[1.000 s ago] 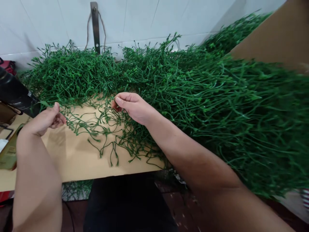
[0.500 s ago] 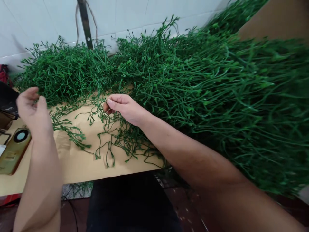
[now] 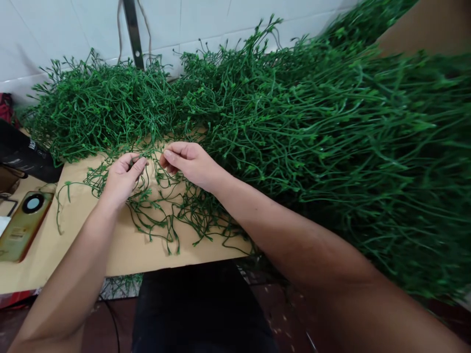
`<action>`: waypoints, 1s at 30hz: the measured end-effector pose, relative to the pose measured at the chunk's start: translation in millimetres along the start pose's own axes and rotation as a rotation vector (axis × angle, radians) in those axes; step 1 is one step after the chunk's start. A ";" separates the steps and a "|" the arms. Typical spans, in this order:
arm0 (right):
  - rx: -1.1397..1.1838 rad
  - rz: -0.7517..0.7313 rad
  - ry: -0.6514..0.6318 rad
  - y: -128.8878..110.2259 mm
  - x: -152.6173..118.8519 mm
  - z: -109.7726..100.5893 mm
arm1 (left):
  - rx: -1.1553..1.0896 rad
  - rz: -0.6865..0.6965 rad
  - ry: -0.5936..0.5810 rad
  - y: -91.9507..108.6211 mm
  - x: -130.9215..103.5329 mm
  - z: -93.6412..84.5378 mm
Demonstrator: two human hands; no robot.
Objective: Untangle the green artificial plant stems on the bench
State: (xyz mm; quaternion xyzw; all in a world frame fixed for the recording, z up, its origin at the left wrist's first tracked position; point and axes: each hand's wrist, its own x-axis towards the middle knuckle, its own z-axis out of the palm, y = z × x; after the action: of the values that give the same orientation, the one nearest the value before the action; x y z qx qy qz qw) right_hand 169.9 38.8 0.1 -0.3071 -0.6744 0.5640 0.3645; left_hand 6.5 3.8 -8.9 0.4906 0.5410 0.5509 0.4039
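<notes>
My left hand is closed in a pinch, with a thin green artificial plant stem at its thumb and fingertips. Just to its right, my right hand also pinches, thumb against forefinger, at the tip of a green stem; its other fingers curl underneath. The fingertips of the two hands are a short gap apart. Loose green stems with small forked tips lie below and between them on the brown cardboard.
A long heap of green stems runs along the tiled wall, and a larger pile fills the right side. A phone and a black cylindrical object are at the left. A metal strip stands against the wall.
My left hand has come right and slightly down from the far left, closing near the right hand. A stem now lies farther left on the cardboard. My right hand has stayed about in place.
</notes>
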 end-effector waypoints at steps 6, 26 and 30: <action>-0.079 -0.071 0.109 -3.1 -2.6 -0.4 | 0.094 -0.021 -0.056 -14.1 5.2 2.4; -0.675 -0.321 0.216 -68.7 -64.2 1.4 | 0.134 -0.044 0.090 -35.3 28.3 -5.0; -0.887 -0.228 0.325 -72.0 -67.5 -27.2 | 0.070 -0.101 -0.007 -27.1 18.8 -5.2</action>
State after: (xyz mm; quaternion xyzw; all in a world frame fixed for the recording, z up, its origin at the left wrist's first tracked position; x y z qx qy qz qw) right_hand 229.3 -14.9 63.9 -0.4412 -0.8134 0.1234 0.3584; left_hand -4.5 23.5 -33.5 0.4784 0.5825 0.5089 0.4157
